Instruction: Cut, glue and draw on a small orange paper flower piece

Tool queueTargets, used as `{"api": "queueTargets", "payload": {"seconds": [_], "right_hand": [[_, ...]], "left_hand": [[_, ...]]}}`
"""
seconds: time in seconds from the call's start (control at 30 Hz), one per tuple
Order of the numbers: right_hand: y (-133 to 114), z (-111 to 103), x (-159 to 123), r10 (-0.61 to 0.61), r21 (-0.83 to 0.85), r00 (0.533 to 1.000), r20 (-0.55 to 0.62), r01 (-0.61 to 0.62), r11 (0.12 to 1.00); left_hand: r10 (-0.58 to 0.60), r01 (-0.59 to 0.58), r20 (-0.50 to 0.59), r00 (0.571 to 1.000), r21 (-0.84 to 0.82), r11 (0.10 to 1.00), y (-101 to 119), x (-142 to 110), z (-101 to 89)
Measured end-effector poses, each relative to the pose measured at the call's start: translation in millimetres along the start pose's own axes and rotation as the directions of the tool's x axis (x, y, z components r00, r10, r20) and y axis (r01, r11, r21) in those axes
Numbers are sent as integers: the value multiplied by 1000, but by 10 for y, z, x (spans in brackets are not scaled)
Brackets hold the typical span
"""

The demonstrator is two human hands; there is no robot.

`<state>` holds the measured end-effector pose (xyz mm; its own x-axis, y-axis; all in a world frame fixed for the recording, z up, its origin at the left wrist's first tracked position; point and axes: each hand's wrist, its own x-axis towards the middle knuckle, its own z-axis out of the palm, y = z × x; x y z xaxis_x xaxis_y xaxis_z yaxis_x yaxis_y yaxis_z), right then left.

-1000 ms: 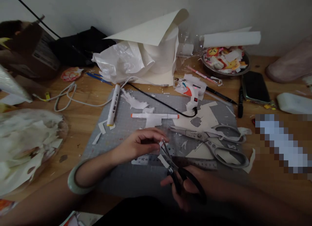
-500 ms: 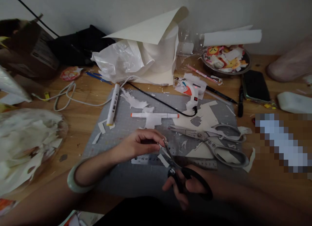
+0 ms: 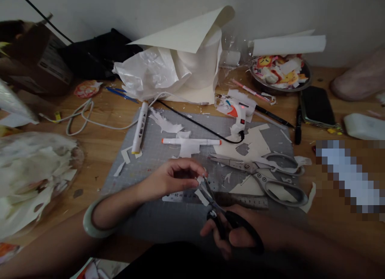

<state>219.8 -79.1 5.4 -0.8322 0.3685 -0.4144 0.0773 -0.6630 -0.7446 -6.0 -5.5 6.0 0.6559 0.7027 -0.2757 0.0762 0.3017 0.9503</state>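
Scissors [image 3: 212,212] with black handles sit in the right hand [image 3: 230,231], its fingers curled around the loops, blades at a small white paper piece [image 3: 200,180] that the left hand [image 3: 179,176] pinches almost closed. Both are above the near half of the grey mat [image 3: 144,220], by a ruler [image 3: 243,200].

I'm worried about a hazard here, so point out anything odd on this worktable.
A paper strip lies draped over a handle of the large scissors. The glue gun lies among paper scraps with its red light lit, so it may be hot. Loose offcuts litter the cutting mat. Nothing looks plainly broken.
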Motion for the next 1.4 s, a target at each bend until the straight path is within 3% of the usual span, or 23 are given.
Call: {"api": "queueTargets", "payload": {"seconds": [0.27, 0.6, 0.97, 1.4], "right_hand": [[90, -53, 23, -45, 12, 999, 18, 45, 999], [1, -14, 10, -16, -49, 1000, 1, 16, 999], [-12, 4, 6, 28, -3, 1000, -7, -28, 1000], [-58, 25, -1, 32, -11, 999, -33, -32, 999]], "left_hand": [[67, -67, 38, 997, -9, 998, 26, -32, 13], [119, -128, 101, 988, 93, 987, 12, -19, 11], [231, -272, 230, 945, 162, 949, 99, -11, 15], [217, -240, 199, 956, 97, 966, 35, 3, 42]]}}
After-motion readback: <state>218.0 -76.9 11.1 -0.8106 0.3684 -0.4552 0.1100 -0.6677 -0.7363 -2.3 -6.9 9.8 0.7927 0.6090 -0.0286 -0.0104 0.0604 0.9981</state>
